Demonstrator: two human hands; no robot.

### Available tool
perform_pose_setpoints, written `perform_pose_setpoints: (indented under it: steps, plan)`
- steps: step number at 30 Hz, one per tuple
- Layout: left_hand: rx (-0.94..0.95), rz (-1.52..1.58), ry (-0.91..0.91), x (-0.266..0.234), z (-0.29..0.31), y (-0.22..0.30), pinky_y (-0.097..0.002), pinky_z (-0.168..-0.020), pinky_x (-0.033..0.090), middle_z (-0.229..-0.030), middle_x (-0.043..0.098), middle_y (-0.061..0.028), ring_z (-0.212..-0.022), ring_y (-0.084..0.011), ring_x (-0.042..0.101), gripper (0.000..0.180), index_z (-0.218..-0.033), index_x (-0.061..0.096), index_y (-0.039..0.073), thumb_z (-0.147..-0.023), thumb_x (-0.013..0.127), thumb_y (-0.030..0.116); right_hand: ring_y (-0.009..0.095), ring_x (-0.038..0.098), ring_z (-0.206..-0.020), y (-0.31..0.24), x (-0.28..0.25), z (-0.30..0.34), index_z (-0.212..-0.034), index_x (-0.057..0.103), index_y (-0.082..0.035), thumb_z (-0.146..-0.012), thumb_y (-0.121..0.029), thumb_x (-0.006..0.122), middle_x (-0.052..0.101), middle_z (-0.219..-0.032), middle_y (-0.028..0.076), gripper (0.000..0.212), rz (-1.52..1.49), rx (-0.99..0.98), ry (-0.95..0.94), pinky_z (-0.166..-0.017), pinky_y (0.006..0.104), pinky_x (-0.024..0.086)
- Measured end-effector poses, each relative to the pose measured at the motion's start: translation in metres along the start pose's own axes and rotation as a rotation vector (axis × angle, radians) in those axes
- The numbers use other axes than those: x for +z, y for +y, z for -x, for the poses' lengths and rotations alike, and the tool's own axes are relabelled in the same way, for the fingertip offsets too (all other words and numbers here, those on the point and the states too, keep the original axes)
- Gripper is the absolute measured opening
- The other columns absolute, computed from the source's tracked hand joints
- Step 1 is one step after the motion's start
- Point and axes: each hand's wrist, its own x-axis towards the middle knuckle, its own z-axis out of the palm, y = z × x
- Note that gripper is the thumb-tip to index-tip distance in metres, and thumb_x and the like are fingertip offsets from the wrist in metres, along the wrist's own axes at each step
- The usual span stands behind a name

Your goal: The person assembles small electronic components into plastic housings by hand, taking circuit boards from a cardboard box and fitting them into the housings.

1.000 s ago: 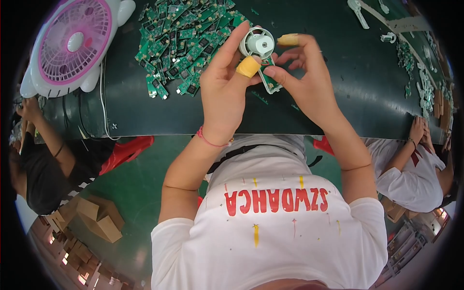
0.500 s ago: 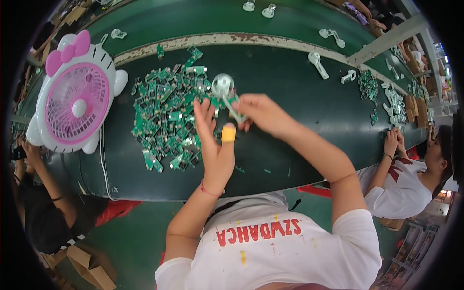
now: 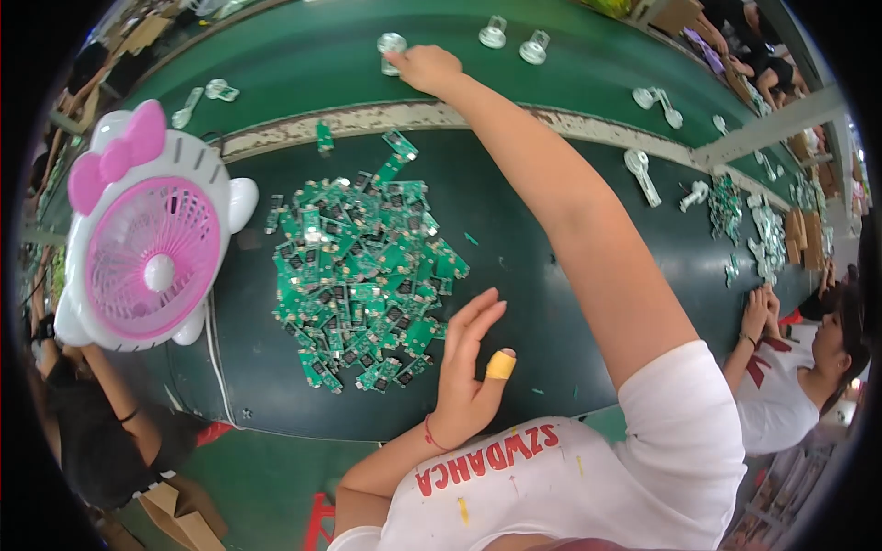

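My right arm stretches across the bench to the green belt. There my right hand (image 3: 426, 70) has its fingers closed on the side of a translucent whitish plastic part with a round end (image 3: 391, 44), which is on or just above the belt. My left hand (image 3: 470, 372) rests empty near the front of the bench, fingers extended and apart, with yellow tape (image 3: 501, 365) round the thumb. Just left of it lies a heap of small green circuit boards (image 3: 354, 275).
A white and pink cat-shaped fan (image 3: 158, 272) stands at the left, its cable dropping over the bench edge. More whitish plastic parts (image 3: 534, 48) lie on the belt and right side. A painted ledge (image 3: 276, 138) divides bench from belt. Co-workers sit left and right (image 3: 781, 386).
My right hand has carried the plastic part from above the board heap out to the belt. My left hand has parted from it and drawn back toward me. The view has shifted.
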Motion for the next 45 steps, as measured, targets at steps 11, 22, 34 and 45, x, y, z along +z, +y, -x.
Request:
perform_pose_setpoints:
  steps: [11, 22, 34, 45]
  plan:
    - [0.076, 0.106, -0.069, 0.002, 0.012, 0.007, -0.0356, -0.096, 0.036, -0.125, 0.046, -0.0173, -0.115, -0.0300, 0.046, 0.035, -0.117, 0.051, 0.001, -0.082, 0.053, 0.002, 0.030, 0.056, -0.099, 0.178, -0.105, 0.226, -0.107, 0.057, -0.006, -0.079, -0.030, 0.064, 0.059, -0.107, 0.015, 0.037, 0.464, 0.018, 0.842, -0.085, 0.0406, 0.043]
    - [0.216, -0.455, -0.130, 0.006, 0.019, -0.008, -0.0340, -0.093, 0.038, -0.121, 0.047, -0.0156, -0.111, -0.0318, 0.047, 0.044, -0.122, 0.047, 0.004, -0.079, 0.049, -0.004, 0.021, 0.060, -0.091, 0.047, -0.084, 0.344, -0.069, 0.063, -0.003, -0.083, -0.013, 0.056, 0.062, -0.064, 0.002, 0.019, -0.495, -0.671, -0.326, -0.101, 0.0476, 0.032]
    - [0.448, -0.839, -0.281, 0.007, 0.028, -0.027, -0.0344, -0.086, 0.040, -0.116, 0.053, -0.0032, -0.107, -0.0253, 0.048, 0.038, -0.104, 0.058, 0.008, -0.068, 0.058, -0.004, 0.030, 0.054, -0.090, 0.000, -0.090, 0.438, -0.099, 0.059, -0.006, -0.071, -0.018, 0.070, 0.058, -0.096, 0.011, 0.032, -0.321, -0.225, -0.059, -0.079, 0.0372, 0.043]
    - [0.291, -0.829, -0.224, 0.012, 0.044, -0.028, -0.0360, -0.075, 0.039, -0.093, 0.052, -0.0064, -0.089, -0.0248, 0.050, 0.043, -0.103, 0.053, 0.009, -0.063, 0.069, 0.002, 0.024, 0.051, -0.099, -0.014, -0.072, 0.454, -0.102, 0.057, -0.006, -0.069, -0.004, 0.063, 0.057, -0.103, 0.008, 0.034, 0.099, -0.256, 0.055, -0.085, 0.0383, 0.036]
